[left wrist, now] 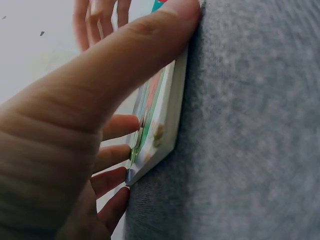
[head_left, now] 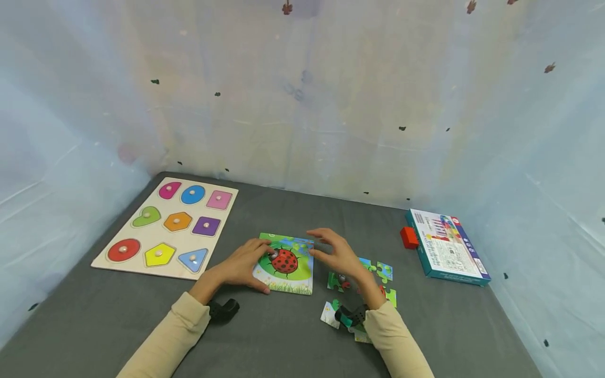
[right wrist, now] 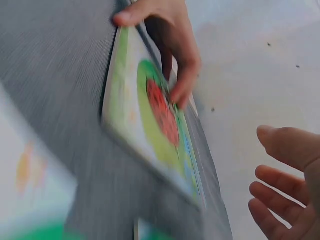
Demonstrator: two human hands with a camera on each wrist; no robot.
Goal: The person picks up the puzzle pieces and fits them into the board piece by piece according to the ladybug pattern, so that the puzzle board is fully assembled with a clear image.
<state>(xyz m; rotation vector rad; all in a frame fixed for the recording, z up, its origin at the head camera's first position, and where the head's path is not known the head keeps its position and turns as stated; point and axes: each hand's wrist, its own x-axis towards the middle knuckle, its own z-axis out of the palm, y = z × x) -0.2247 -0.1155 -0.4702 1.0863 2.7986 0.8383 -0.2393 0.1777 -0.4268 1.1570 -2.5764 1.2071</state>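
Observation:
A square ladybug puzzle board [head_left: 285, 265] lies flat on the dark grey table. My left hand [head_left: 244, 263] holds it at its left side, the thumb by the near edge and the fingers over the far left part. In the left wrist view, fingertips touch the rim of the board [left wrist: 170, 110]. My right hand [head_left: 337, 252] hovers by the board's right edge with fingers spread, holding nothing; the right wrist view shows a gap between this hand [right wrist: 290, 185] and the board [right wrist: 135, 115]. Loose jigsaw pieces [head_left: 385, 271] lie under and around the right forearm, partly hidden by it.
A wooden shape board [head_left: 158, 231] with colourful knobbed pieces lies at the left. At the right a flat box [head_left: 449, 244] rests beside a red block [head_left: 409, 238]. Pale plastic sheeting [head_left: 302, 105] hangs behind the table [head_left: 264, 341].

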